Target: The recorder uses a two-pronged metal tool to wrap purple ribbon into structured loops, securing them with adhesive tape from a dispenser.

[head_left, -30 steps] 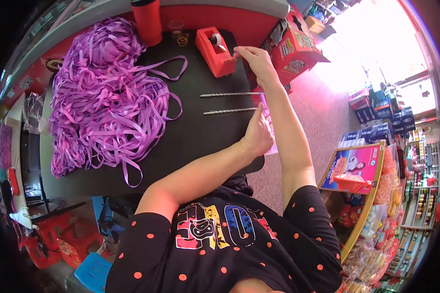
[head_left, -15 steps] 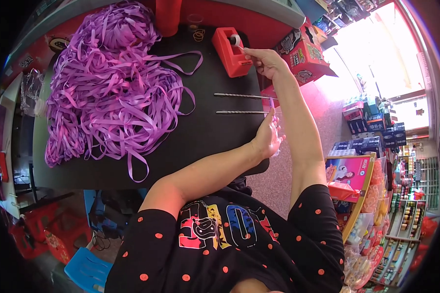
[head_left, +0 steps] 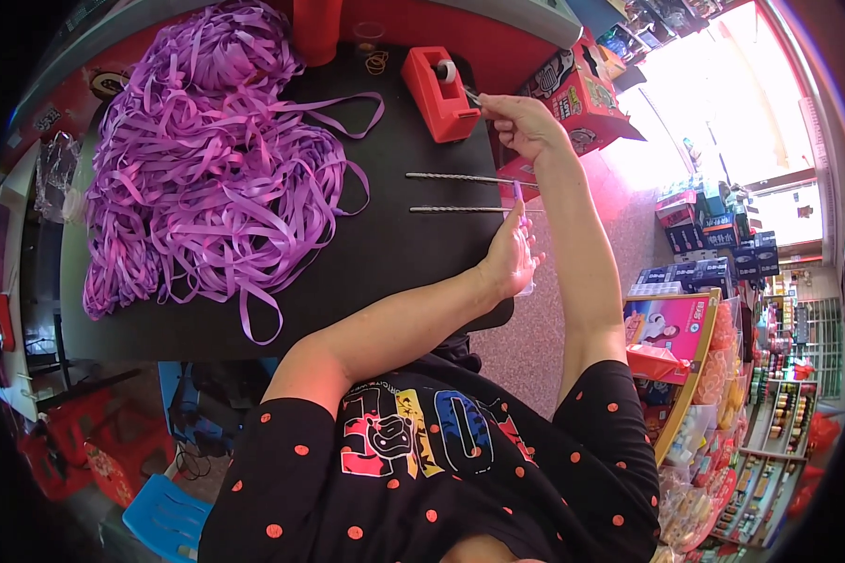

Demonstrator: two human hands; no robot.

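A red tape dispenser (head_left: 452, 120) holding a small roll of tape stands at the table's far right corner. Beside it, my right hand (head_left: 528, 128) is closed in a pinch on a strip of clear tape (head_left: 471, 95) that runs from the dispenser. My left hand (head_left: 509, 257) is at the table's right edge, with a purple ribbon (head_left: 518, 191) rising from its fingers. This ribbon meets two thin twisted metal rods (head_left: 455, 176), which lie parallel and reach past the edge. What else lies in the left palm is hidden.
A large heap of purple ribbon (head_left: 225, 169) covers the left of the black table (head_left: 385, 281), loose loops trailing from it. Yellow rubber bands (head_left: 376, 63) lie behind. A red printed carton (head_left: 582, 108) stands beyond the right edge; a blue stool (head_left: 164, 516) is at lower left.
My right hand has drawn slightly to the right, away from the dispenser, with the tape. My left hand stays by the rods. The whole view has shifted a little.
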